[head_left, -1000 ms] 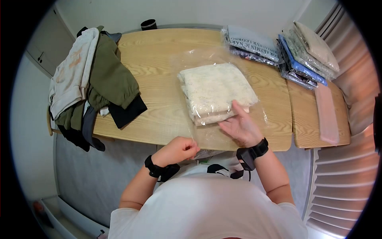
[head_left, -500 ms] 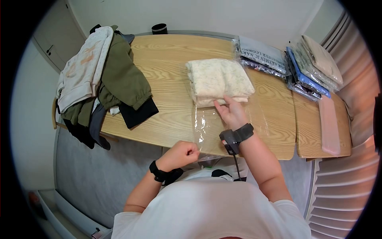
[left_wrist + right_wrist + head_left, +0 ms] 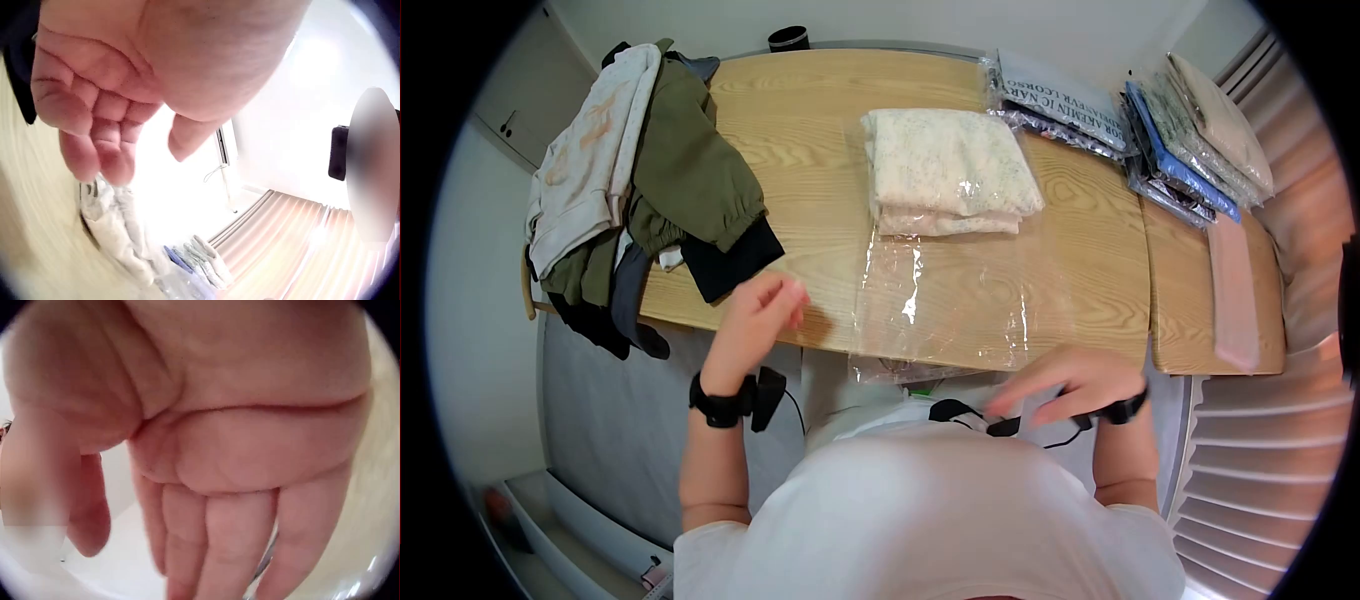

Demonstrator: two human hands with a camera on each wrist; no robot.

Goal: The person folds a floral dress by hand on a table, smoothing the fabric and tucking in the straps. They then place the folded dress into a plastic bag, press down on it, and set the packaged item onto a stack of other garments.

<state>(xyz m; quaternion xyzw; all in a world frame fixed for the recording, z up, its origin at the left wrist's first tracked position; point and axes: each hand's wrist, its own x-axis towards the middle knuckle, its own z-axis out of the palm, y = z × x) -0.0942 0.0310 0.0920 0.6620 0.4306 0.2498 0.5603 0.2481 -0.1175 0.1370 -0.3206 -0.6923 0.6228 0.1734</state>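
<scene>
A folded cream garment (image 3: 955, 165) lies inside a clear plastic bag (image 3: 940, 290) on the wooden table. The bag's unfilled end stretches toward me and hangs over the front edge. My left hand (image 3: 758, 318) is held left of the bag, near the table's front edge; its palm is bare and its fingers bend loosely in the left wrist view. On the other side, my right hand (image 3: 1078, 382) hovers by the front edge, right of the bag's end. Its fingers look relaxed and fairly straight in the right wrist view, with nothing in them.
Olive, white and dark clothes (image 3: 695, 165) are heaped at the table's left end. Bagged garments (image 3: 1060, 100) lie at the back right, beside a taller stack (image 3: 1200, 140). A pink flat strip (image 3: 1233, 290) rests on the side table. A black cup-like container (image 3: 788, 39) stands behind.
The right hand has left the garment's front edge and come back toward me. My left hand has let go of the bag's end and moved left. The bag now lies flatter, with the garment farther back.
</scene>
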